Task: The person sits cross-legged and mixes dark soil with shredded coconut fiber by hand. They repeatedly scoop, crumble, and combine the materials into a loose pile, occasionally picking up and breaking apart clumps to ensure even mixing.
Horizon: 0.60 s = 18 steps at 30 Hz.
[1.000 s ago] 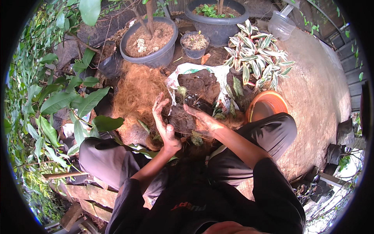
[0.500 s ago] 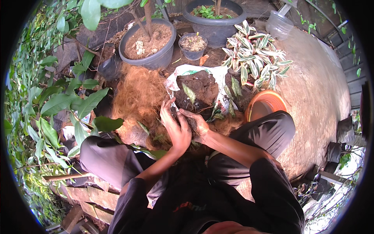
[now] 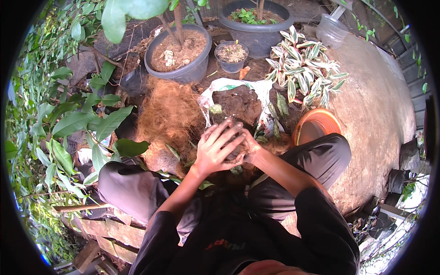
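Note:
Both of my hands, smeared with soil, are cupped around a dark clump of soil [image 3: 234, 153] above my crossed legs. My left hand [image 3: 216, 145] curls its fingers over the near-left side and top. From the right, my right hand [image 3: 250, 145] presses against the clump. A mottled green leaf [image 3: 215, 109] shows just beyond the fingers; whether it joins the clump is hidden. Ahead lies an opened white bag [image 3: 266, 91] with dark soil [image 3: 239, 103] in it. Brown coconut fibre [image 3: 169, 112] is heaped at the left of the bag.
An orange-brown pot [image 3: 330, 120] lies tipped by my right knee. Further back stand a large dark pot [image 3: 183, 73], a small pot [image 3: 231, 66] and another large pot [image 3: 256, 34]. A striped-leaf plant [image 3: 305, 68] is at right, near a clear plastic container [image 3: 332, 32]. Leafy branches [image 3: 73, 123] crowd the left.
My left hand has gone from nearly straight fingers beside the clump to curling over it. Both hands have closed in together around the soil. The view has shifted slightly.

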Each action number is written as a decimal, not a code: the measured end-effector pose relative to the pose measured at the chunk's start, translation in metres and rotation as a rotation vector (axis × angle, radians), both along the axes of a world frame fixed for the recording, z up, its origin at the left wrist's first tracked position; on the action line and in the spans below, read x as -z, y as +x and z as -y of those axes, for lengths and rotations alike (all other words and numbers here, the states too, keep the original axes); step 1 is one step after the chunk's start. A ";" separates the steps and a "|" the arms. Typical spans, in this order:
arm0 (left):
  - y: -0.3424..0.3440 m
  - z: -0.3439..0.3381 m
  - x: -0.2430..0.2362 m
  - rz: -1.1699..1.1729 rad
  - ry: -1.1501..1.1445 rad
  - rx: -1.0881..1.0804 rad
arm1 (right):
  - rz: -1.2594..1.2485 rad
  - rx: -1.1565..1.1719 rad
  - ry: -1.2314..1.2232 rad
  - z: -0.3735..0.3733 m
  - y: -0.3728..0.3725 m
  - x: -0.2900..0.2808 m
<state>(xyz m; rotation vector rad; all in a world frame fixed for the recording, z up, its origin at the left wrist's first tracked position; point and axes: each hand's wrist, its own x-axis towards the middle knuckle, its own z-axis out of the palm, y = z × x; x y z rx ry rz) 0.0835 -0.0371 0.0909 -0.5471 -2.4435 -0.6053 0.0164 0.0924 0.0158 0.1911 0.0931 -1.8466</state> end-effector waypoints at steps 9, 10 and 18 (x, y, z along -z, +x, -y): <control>0.016 -0.009 0.026 0.026 0.163 0.004 | 0.034 0.032 0.163 0.013 0.007 -0.053; 0.011 -0.012 0.024 0.019 0.158 0.012 | 0.017 0.044 0.099 0.008 0.002 -0.014; 0.015 -0.016 0.014 -0.013 0.226 -0.114 | -0.190 0.057 0.484 -0.002 -0.012 -0.075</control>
